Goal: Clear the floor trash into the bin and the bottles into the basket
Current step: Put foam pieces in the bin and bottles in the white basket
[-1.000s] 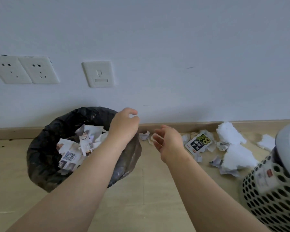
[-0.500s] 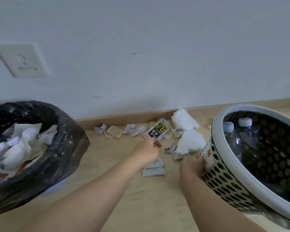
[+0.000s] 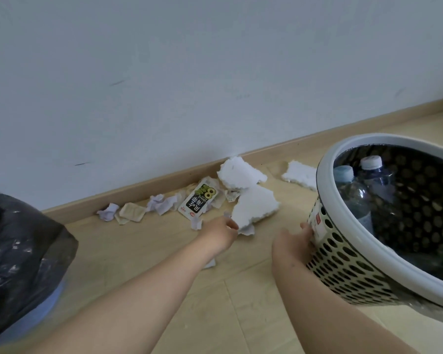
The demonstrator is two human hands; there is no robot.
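Head view: a pale wood floor meets a white wall at a wooden skirting board.

At right stands the basket, white-rimmed with a perforated cream wall and a dark liner. It is tilted toward the camera, and 2 clear bottles with pale caps stand in it.

At the left edge is the bin, lined with a crumpled black bag, and white paper shows inside.

Between them, the trash lies along the skirting:
- 3 torn white foam pieces, 2 touching and 1 apart, close to the basket.
- A white and black printed packet.
- A beige sachet.
- Several crumpled pale paper scraps.
- 1 more scrap, which peeks out from under the left forearm.

The right hand rests on the basket's outer wall. Its fingers lie close together, flat on the wall, just beside a red-and-white label.

The left hand reaches low over the floor. Its fingers are curled inward at the lower edge of the nearest foam piece. Whether they pinch anything cannot be told.
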